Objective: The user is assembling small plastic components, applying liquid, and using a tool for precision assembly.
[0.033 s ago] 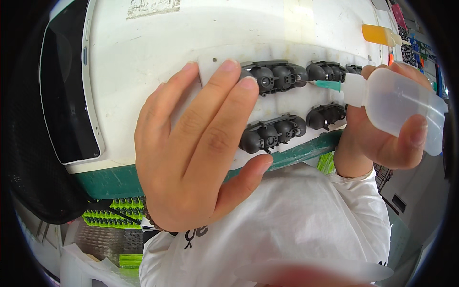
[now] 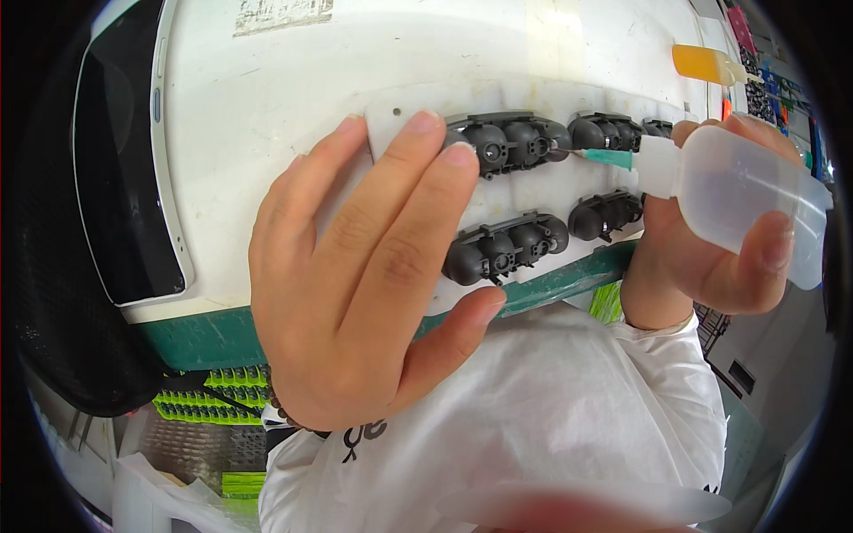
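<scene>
The white, rounded bench (image 2: 293, 98) fills the upper part of the view, with a green edge along its near side and a black, glossy panel (image 2: 115, 169) set into its left end. The person's white garment (image 2: 551, 409) takes up the lower middle. Stacks of bright green plastic parts (image 2: 204, 395) sit below the bench edge at lower left.

The left hand (image 2: 355, 284) lies flat on a pale, translucent plastic tray (image 2: 533, 93) that rests on the bench. Its fingers are spread and press down on the tray's left end, and the thumb hooks under the near edge, so this grip pins the tray rather than closing around it.

The right hand (image 2: 711, 258) is clenched around a translucent, soft plastic squeeze bottle (image 2: 746, 200), held on its side near the right rim of the view. The bottle's white neck ends in a teal needle nozzle (image 2: 609, 159), which points left; its tip touches or sits just beside the right end of the upper left cluster.

The tray carries 4 clusters of dark grey, rounded plastic parts (image 2: 511, 142) in 2 rows, just right of the left fingertips.

A small bottle of orange liquid (image 2: 702, 64) lies on the bench at upper right, well apart from both hands.
</scene>
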